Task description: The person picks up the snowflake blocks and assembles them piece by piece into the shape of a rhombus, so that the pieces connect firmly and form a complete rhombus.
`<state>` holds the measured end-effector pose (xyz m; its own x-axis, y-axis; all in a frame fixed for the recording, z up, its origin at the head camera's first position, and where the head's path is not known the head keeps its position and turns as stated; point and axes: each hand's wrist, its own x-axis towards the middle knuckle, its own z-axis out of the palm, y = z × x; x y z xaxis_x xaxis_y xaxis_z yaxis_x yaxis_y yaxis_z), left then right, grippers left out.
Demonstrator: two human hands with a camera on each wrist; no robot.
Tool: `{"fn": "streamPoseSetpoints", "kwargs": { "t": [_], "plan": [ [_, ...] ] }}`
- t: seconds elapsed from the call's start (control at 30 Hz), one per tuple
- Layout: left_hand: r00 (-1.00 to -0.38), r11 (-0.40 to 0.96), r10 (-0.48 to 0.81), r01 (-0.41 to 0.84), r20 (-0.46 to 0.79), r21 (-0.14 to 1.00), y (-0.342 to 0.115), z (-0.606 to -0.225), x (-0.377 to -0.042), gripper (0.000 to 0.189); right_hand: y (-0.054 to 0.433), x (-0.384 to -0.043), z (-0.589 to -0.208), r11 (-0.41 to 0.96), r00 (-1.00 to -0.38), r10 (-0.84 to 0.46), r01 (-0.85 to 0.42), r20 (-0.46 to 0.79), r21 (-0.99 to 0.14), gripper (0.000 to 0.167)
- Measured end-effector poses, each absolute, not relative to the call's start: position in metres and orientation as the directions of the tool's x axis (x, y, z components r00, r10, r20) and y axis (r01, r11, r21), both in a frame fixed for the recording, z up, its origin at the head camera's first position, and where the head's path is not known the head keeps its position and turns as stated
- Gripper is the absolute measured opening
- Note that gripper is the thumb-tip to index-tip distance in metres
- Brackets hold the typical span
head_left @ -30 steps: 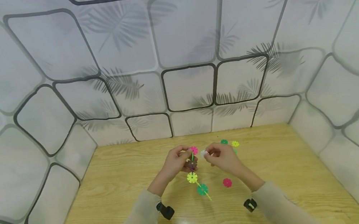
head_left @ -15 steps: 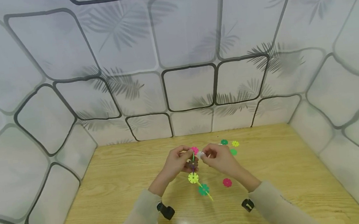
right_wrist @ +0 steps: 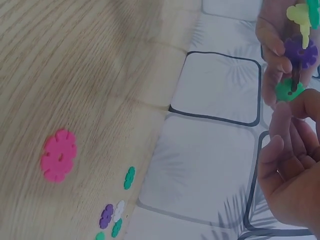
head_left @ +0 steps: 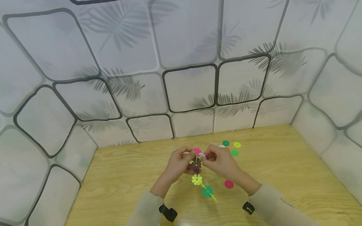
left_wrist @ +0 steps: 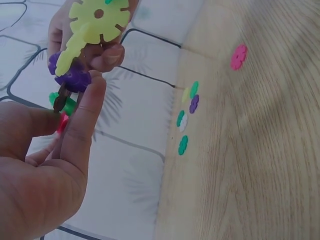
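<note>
In the head view my left hand (head_left: 177, 166) grips a hanging chain of slotted snowflake discs near its top. A pink disc (head_left: 197, 150) tops the chain. Lower down come a brown disc (head_left: 196, 165), a yellow disc (head_left: 197, 179) and a teal disc (head_left: 208, 191). The left wrist view also shows a purple disc (left_wrist: 75, 79) in the chain, above the thumb and forefinger. My right hand (head_left: 222, 162) pinches a white disc (head_left: 202, 155) right at the chain's upper part. In the right wrist view that white disc is hidden, while a green chain disc (right_wrist: 287, 90) shows by the fingertips.
Loose discs lie on the wooden table (head_left: 126, 191): a pink one (head_left: 229, 184) below the right hand, and a dark green (head_left: 225, 143), a yellow (head_left: 237, 144) and a light green one (head_left: 235, 153) behind it. Patterned walls (head_left: 195, 122) enclose the table's back and sides.
My right hand has moved left, bringing the white disc up to the chain's upper part. The chain's lower end has swung slightly right. My left hand keeps its grip.
</note>
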<state>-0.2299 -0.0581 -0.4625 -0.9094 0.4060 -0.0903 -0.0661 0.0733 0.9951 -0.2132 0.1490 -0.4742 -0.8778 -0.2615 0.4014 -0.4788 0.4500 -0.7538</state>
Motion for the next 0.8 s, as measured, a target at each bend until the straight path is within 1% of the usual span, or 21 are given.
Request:
{"fn": "streamPoseSetpoints", "kwargs": {
  "t": [0.3, 0.43, 0.63, 0.8],
  "plan": [
    [-0.904, 0.069, 0.406, -0.115, -0.133, 0.991, -0.0548, -0.4575, -0.2275, 0.025, 0.1426, -0.2075, -0.4714, 0.449, -0.864, -0.265, -0.504, 0.429, -0.738, 0.012],
    [-0.901, 0.077, 0.412, -0.113, -0.135, 0.991, -0.0549, -0.4556, -0.2282, 0.025, 0.1406, -0.2059, -0.4693, 0.462, -0.866, -0.256, -0.499, 0.428, -0.733, 0.012],
    [-0.913, 0.078, 0.385, -0.114, -0.135, 0.990, -0.0581, -0.4545, -0.2308, 0.025, 0.1386, -0.2074, -0.4657, 0.465, -0.858, -0.257, -0.513, 0.445, -0.721, 0.005],
    [-0.914, 0.079, 0.385, -0.108, -0.130, 0.991, -0.0601, -0.4561, -0.2313, 0.027, 0.1402, -0.2068, -0.4647, 0.470, -0.877, -0.262, -0.480, 0.403, -0.741, 0.005]
  ]
}}
